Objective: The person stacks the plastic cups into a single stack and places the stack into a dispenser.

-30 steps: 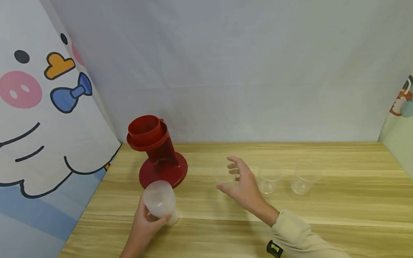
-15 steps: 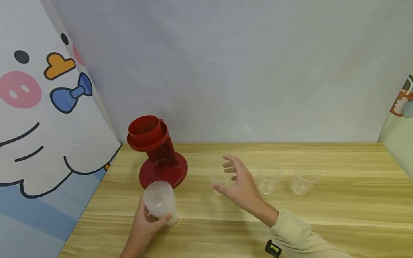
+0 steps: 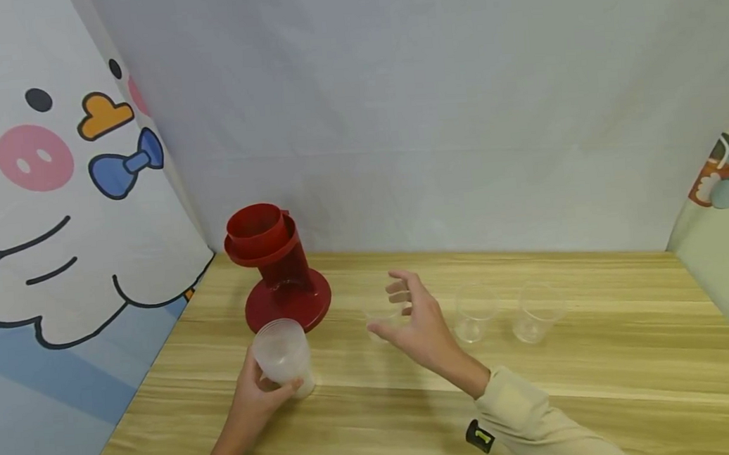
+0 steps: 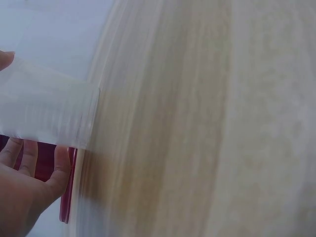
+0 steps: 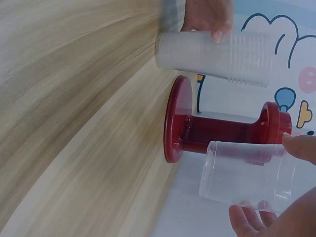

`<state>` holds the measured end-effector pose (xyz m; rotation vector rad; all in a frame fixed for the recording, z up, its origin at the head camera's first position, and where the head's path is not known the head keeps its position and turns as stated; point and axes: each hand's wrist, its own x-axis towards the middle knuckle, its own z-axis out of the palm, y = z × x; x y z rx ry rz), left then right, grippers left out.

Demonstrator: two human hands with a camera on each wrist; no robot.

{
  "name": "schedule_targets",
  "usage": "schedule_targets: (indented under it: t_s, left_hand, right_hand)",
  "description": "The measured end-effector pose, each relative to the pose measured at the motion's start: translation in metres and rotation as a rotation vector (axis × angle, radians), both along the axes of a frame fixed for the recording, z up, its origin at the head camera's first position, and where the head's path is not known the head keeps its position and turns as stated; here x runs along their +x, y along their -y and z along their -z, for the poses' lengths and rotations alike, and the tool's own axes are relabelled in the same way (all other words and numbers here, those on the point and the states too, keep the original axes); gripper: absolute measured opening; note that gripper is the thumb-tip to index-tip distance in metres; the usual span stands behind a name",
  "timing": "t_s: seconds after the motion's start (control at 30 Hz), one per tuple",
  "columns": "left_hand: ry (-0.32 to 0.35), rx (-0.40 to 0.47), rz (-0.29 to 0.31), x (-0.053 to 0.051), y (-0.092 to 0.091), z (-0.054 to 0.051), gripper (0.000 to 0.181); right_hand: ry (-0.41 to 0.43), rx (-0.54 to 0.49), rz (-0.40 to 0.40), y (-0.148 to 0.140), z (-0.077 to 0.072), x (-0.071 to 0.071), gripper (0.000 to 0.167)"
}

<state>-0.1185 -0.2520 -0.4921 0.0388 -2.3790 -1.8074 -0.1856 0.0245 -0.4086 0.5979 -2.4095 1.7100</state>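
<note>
My left hand (image 3: 256,398) grips a stack of nested clear plastic cups (image 3: 282,356), which stands upright on the table in front of a red stand (image 3: 288,300). In the right wrist view the stack's layered rims (image 5: 249,59) show. My right hand (image 3: 427,330) holds a single clear plastic cup (image 5: 244,173) between thumb and fingers near its rim. That cup is barely visible in the head view; in the right wrist view it looks raised off the table. To the right of this hand, two more clear cups stand, a nearer one (image 3: 471,328) and a farther one (image 3: 529,329).
The red stand has a round base and a ring-shaped top. Behind the wooden table (image 3: 605,394) hangs a pale cloth (image 3: 426,110), with a cartoon-printed cloth (image 3: 53,228) at the left. A small black item (image 3: 480,436) shows beside my right sleeve.
My right hand has moved slowly left with the single cup, towards the stack and the red stand. The left hand and its stack have stayed in place.
</note>
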Motion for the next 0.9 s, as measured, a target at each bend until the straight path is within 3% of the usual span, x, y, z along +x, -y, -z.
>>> schedule_targets:
  t_s: [0.9]
  left_hand:
    - [0.011, 0.022, 0.006, 0.001, 0.0, -0.003, 0.085]
  right_hand:
    - [-0.045, -0.024, -0.08, 0.015, -0.02, 0.008, 0.072]
